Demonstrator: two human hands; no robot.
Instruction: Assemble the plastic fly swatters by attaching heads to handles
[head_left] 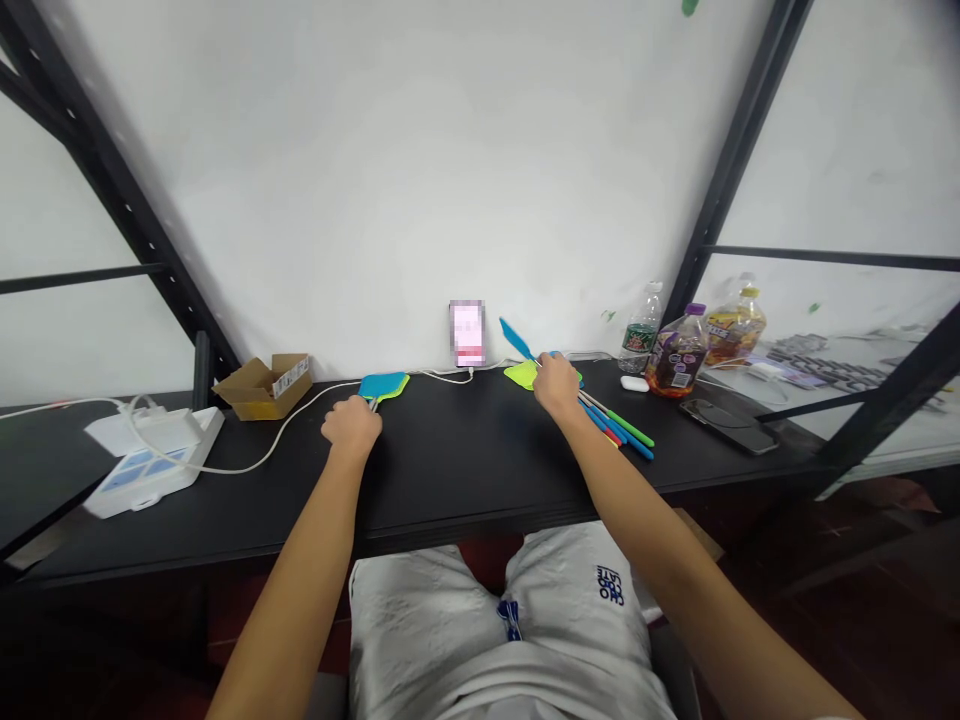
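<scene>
My left hand [352, 428] is closed at the left of the black table, around the thin metal stems of fly swatters. Their flat heads, a blue fly swatter [382, 385] over a yellow-green one, point away from me by the wall. My right hand [557, 383] is closed on another blue fly swatter [514, 338], whose head tilts up to the left. Just beneath that hand lies a pile of fly swatters, with a yellow-green head [521, 375] showing on the left. Several coloured handles [619, 425] stick out to the right. Fingers of both hands are partly hidden.
A phone [468, 335] leans on the wall with a white cable. At left are an open cardboard box [264, 388] and a white power strip [154, 465]. To the right stand a clear bottle [641, 330], a purple-capped bottle [677, 352], a white case [634, 384] and a dark phone [727, 425].
</scene>
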